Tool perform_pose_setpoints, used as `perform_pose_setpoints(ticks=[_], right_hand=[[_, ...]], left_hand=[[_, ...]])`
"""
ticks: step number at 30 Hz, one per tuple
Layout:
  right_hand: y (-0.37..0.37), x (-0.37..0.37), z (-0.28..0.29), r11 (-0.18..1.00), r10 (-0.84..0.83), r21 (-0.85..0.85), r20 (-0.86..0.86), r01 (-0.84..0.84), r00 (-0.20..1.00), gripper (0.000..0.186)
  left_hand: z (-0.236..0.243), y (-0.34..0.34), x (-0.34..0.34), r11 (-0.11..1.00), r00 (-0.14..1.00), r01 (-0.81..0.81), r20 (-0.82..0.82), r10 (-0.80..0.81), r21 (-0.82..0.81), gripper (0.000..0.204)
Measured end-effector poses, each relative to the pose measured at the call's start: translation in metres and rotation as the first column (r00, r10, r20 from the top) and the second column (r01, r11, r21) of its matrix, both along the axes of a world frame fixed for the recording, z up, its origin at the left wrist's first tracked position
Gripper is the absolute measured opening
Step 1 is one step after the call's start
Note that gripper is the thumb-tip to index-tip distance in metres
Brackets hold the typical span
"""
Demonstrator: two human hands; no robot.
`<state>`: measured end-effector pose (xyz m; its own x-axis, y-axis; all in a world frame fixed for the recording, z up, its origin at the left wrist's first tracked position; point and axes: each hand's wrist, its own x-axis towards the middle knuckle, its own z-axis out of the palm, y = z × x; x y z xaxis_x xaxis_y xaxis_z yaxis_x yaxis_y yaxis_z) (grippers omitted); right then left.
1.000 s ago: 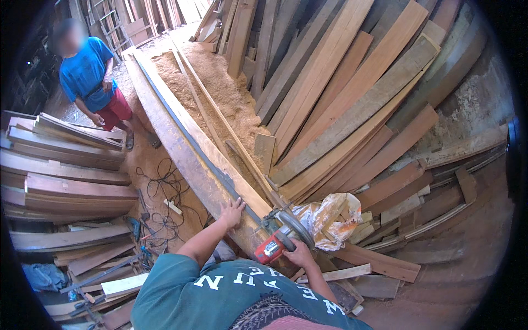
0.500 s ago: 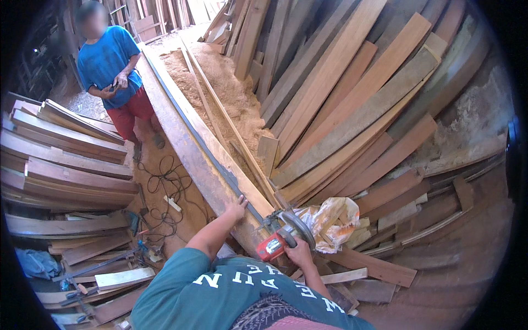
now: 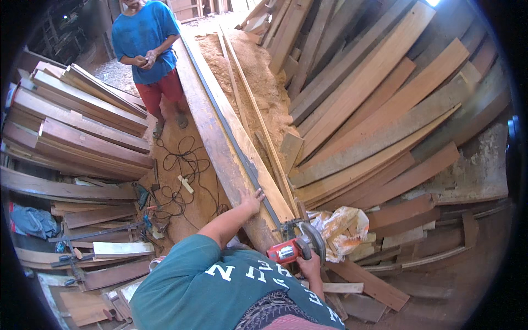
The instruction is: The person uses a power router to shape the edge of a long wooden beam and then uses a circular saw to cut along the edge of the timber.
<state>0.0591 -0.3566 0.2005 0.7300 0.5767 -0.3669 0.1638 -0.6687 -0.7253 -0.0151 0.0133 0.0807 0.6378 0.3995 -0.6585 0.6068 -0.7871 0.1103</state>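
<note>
My left hand (image 3: 251, 200) lies with its fingers spread on a long wooden workpiece, touching the narrow dark strip (image 3: 236, 146) that runs along it. To the left of the strip the wide board (image 3: 201, 113) is worn and brownish; to the right is a pale plank (image 3: 269, 190). At the near end, my right hand (image 3: 311, 265) is closed round the handle of a red and black circular saw (image 3: 283, 252). The saw sits at the end of the pale plank. Its blade's lower part is hidden.
A person in a blue shirt (image 3: 146, 36) stands left of the board's far part. Boards are stacked at the left (image 3: 93, 143) and lean at the right (image 3: 366, 82). A black cord (image 3: 187, 159) coils on the sawdust floor. A whitish plastic sack (image 3: 341, 228) lies beside the saw.
The whole view has shifted, so the scene sits further right in it. My left hand stays on the workpiece and my right on the saw. The other person's hands have come together.
</note>
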Motion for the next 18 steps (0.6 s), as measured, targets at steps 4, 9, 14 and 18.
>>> perform_pose_setpoints(ticks=[4, 9, 14, 18], right_hand=[[-0.001, 0.003, 0.0, 1.0, -0.026, -0.012, -0.035, 0.025, 0.999, 0.042], [0.006, 0.002, 0.017, 0.999, -0.021, 0.033, -0.051, 0.022, 0.998, 0.039], [0.002, 0.008, 0.007, 0.998, 0.03, -0.044, -0.07, -0.033, 0.997, 0.044], [0.002, 0.007, 0.007, 0.999, -0.001, -0.04, -0.082, -0.002, 0.997, 0.044]], left_hand=[[0.005, -0.001, 0.001, 0.999, 0.999, 0.045, -0.009, -0.045, 0.018, 0.069], [0.004, -0.004, 0.002, 0.995, 0.997, 0.072, -0.047, -0.068, 0.075, 0.08], [-0.003, 0.007, -0.003, 0.997, 0.996, 0.075, -0.046, -0.074, 0.028, 0.084], [0.016, 0.01, -0.002, 0.994, 0.992, 0.102, -0.074, -0.104, -0.041, 0.096]])
